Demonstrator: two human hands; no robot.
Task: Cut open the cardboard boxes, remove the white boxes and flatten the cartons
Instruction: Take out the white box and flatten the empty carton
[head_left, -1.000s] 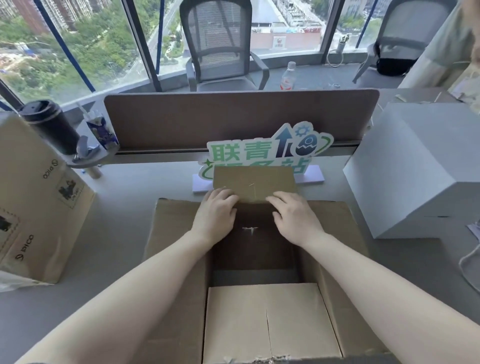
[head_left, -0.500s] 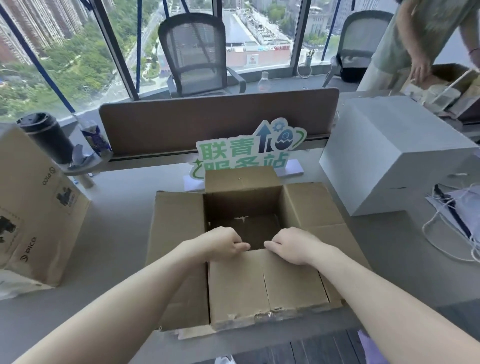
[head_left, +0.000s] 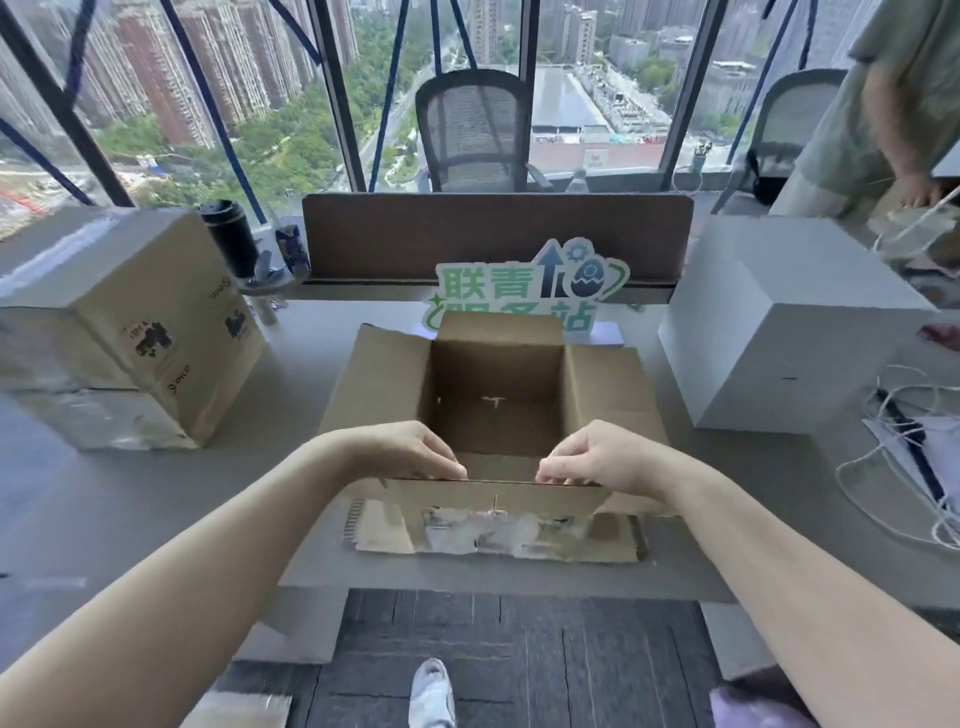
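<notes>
Empty carton (head_left: 496, 400) sits at near edge of counter (head_left: 130, 509), flaps spread out. Your left hand (head_left: 410, 451) and right hand (head_left: 597, 457) both pinch top edge of near flap (head_left: 493, 512). Hold both ends even, fold flap along crease, keep carton from sliding off edge. White box (head_left: 779, 332) waits at right side.
</notes>
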